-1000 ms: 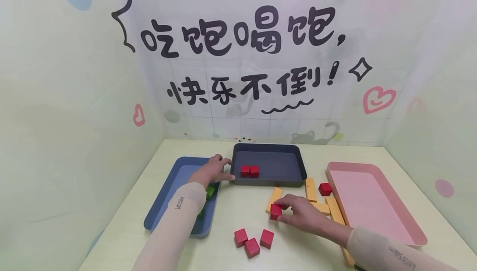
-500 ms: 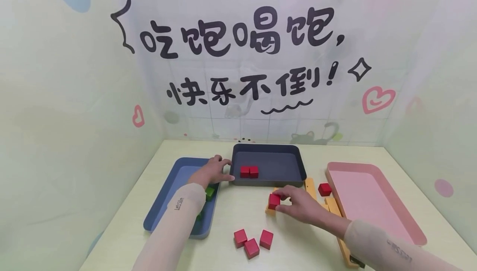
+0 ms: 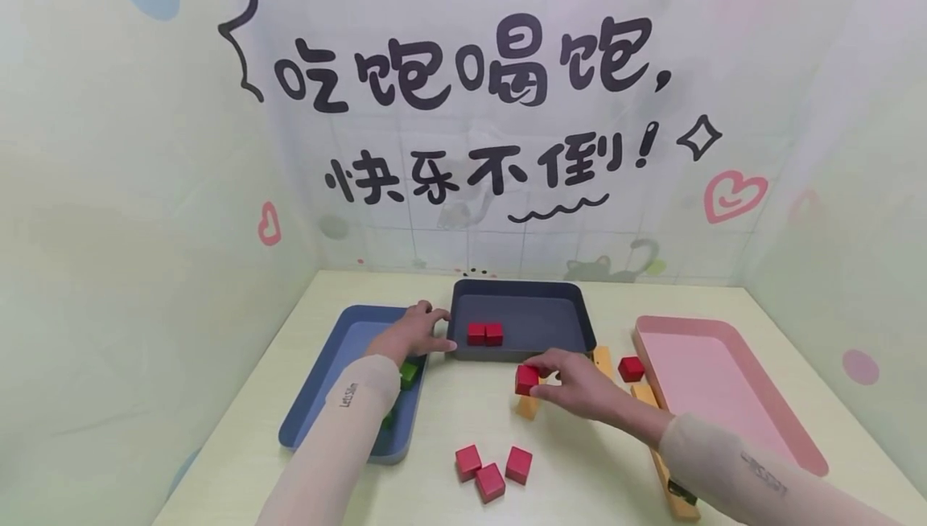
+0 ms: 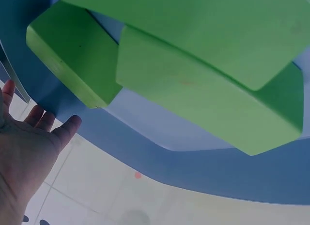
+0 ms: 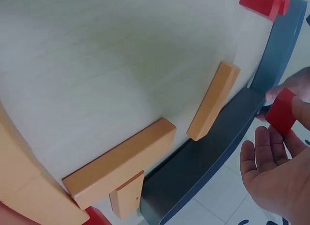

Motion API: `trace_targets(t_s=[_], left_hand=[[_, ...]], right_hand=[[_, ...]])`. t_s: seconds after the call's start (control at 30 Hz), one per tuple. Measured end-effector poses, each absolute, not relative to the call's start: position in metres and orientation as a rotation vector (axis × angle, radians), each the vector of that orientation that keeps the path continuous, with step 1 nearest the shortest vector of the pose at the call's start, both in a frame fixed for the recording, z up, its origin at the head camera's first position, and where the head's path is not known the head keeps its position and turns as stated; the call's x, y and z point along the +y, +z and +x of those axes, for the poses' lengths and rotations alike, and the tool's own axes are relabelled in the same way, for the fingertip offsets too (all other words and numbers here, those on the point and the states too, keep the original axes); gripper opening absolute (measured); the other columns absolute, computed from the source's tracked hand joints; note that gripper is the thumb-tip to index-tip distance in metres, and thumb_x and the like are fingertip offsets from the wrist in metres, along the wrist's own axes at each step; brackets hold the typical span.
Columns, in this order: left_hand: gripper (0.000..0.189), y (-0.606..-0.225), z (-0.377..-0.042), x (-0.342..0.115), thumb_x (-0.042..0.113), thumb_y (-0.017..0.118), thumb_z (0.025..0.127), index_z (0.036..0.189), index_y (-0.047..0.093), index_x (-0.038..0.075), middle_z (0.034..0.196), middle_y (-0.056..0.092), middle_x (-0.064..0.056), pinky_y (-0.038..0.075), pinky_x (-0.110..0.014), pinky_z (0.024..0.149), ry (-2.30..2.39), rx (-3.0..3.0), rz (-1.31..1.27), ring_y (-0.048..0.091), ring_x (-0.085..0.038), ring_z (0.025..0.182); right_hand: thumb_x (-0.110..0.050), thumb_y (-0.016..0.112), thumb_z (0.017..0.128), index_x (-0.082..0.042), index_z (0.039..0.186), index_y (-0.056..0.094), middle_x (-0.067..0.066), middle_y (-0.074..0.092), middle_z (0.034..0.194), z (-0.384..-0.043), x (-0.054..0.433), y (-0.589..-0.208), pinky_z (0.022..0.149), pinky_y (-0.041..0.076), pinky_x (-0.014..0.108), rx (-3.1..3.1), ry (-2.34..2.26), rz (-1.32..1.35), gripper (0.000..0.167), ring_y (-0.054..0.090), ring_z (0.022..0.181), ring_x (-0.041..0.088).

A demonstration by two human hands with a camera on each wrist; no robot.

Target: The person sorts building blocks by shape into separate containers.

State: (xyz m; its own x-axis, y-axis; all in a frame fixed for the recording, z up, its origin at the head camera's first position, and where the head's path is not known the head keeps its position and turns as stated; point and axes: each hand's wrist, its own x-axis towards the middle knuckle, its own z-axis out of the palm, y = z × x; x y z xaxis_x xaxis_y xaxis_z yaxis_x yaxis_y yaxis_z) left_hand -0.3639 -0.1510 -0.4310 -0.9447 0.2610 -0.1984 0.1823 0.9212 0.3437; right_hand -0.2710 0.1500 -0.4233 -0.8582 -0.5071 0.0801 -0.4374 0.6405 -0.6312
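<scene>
My right hand (image 3: 575, 385) pinches a red cube (image 3: 526, 380) between thumb and fingers, just in front of the dark tray (image 3: 521, 353). In the right wrist view the same red cube (image 5: 281, 112) sits at the fingertips. My left hand (image 3: 416, 329) reaches over the right rim of the blue tray (image 3: 311, 381), its spread fingers at the dark tray's left side; whether they touch it, I cannot tell. The left wrist view shows that hand (image 4: 29, 147) holding nothing. Two red cubes (image 3: 484, 334) lie inside the dark tray.
Three red cubes (image 3: 489, 482) lie at the front of the table; another red cube (image 3: 632, 368) is by the pink tray (image 3: 731, 397). Several yellow blocks (image 5: 121, 159) lie between the dark and pink trays. Green blocks (image 4: 208, 89) are in the blue tray.
My right hand has moved up and slightly left with the red cube, towards the dark tray. The left hand keeps its place.
</scene>
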Motion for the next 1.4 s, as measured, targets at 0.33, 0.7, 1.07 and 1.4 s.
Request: trace_targets(t_s=[0.33,0.7,1.07,1.4], left_hand=[[0.062,-0.428,-0.363,-0.153,0.046,0.072,0.089,0.143,0.052,0.023,0.149,0.034,-0.018,0.042,-0.055,0.101,0.49,2.827,0.328,0.039,-0.034,0.133],[0.063,-0.43,-0.363,-0.152,0.047,0.072,0.089,0.144,0.051,0.024,0.151,0.032,-0.017,0.041,-0.055,0.103,0.492,2.819,0.301,0.035,-0.033,0.136],[0.062,-0.431,-0.363,-0.154,0.046,0.072,0.09,0.144,0.05,0.023,0.151,0.032,-0.018,0.041,-0.055,0.103,0.491,2.831,0.311,0.035,-0.034,0.136],[0.061,-0.428,-0.362,-0.152,0.047,0.071,0.09,0.143,0.051,0.023,0.148,0.035,-0.017,0.042,-0.053,0.103,0.464,2.84,0.321,0.037,-0.033,0.133]], right_hand=[[-0.018,0.078,0.087,-0.011,0.125,0.069,-0.004,0.064,0.104,-0.291,0.145,-0.417,0.078,0.052,0.031,2.79,-1.019,-0.691,0.04,0.059,0.094,0.016],[-0.014,0.077,0.088,-0.005,0.125,0.068,0.006,0.067,0.109,-0.32,0.147,-0.416,0.088,0.053,0.044,2.88,-0.935,-0.695,0.039,0.061,0.101,0.025],[-0.013,0.074,0.089,-0.002,0.123,0.069,0.007,0.07,0.106,-0.35,0.14,-0.418,0.086,0.052,0.042,2.868,-0.906,-0.718,0.036,0.062,0.094,0.021],[-0.01,0.072,0.089,-0.003,0.123,0.069,0.007,0.07,0.102,-0.376,0.134,-0.422,0.082,0.051,0.04,2.877,-0.853,-0.555,0.035,0.06,0.088,0.02]])
